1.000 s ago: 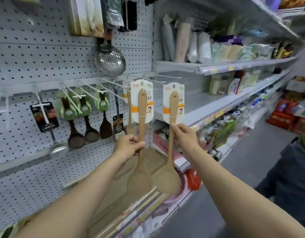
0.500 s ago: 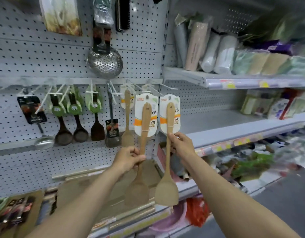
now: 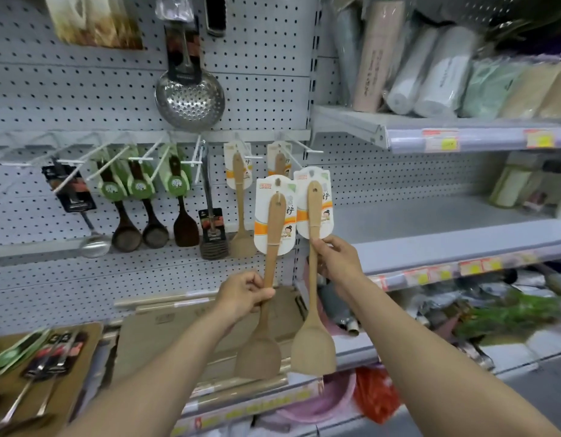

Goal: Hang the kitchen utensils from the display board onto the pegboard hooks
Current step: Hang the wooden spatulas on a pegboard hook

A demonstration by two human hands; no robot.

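My left hand (image 3: 244, 293) grips the handle of a wooden spatula (image 3: 262, 329) with a white card label, held upright in front of the pegboard (image 3: 83, 99). My right hand (image 3: 337, 261) pinches the handle of a second wooden spatula (image 3: 313, 339) with the same label, just to the right and slightly higher. Both blades hang down. Behind them, two more carded wooden spatulas hang on hooks (image 3: 241, 197). A bare white hook (image 3: 304, 146) juts out at the board's right edge.
A perforated steel skimmer (image 3: 189, 99) hangs above. Dark wooden spoons (image 3: 140, 212) with green cards, a ladle and a steel turner hang to the left. A brown display board (image 3: 80, 351) with utensils lies at lower left. Shelves (image 3: 462, 134) of rolled goods stand to the right.
The view has swung left and closer to the pegboard. Both spatulas have come up a little toward the hooks, with the right one now slightly higher than the left.
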